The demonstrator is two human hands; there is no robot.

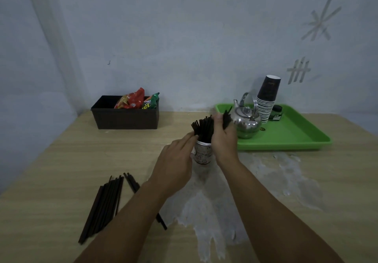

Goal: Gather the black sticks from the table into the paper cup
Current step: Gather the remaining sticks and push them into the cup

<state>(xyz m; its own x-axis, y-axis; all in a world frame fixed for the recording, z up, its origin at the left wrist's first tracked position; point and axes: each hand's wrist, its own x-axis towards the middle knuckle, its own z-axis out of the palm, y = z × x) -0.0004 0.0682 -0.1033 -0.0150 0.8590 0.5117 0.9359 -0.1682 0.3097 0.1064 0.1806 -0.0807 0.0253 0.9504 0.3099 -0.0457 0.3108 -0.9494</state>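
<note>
Two hands meet at the paper cup (203, 152), which stands upright near the middle of the wooden counter (61, 156). The right hand (224, 140) is closed around a small bunch of black sticks (226, 117), their tops poking up past its fingers, and it presses against the right side of the fuller bundle of sticks (203, 127) already standing in the cup. The left hand (176, 164) is loosely open, fingers extended, with its fingertips (191, 136) touching the left side of that bundle just above the cup's rim; it grips nothing that can be made out.

More loose sticks (102, 205) lie flat on the counter to the left of the left forearm, well apart from the cup, fanned in a rough pile; a few further sticks (132, 183) run under that forearm and come out near the front edge.

Behind the cup to the right, a green tray (290, 135) carries a metal kettle (247, 122), a stack of dark paper cups (267, 101) and a small green jar (276, 113). At the back left sits a dark box (124, 117) holding snack packets (133, 101). A pale whitish stain (214, 211) spreads over the counter around and in front of the cup.
</note>
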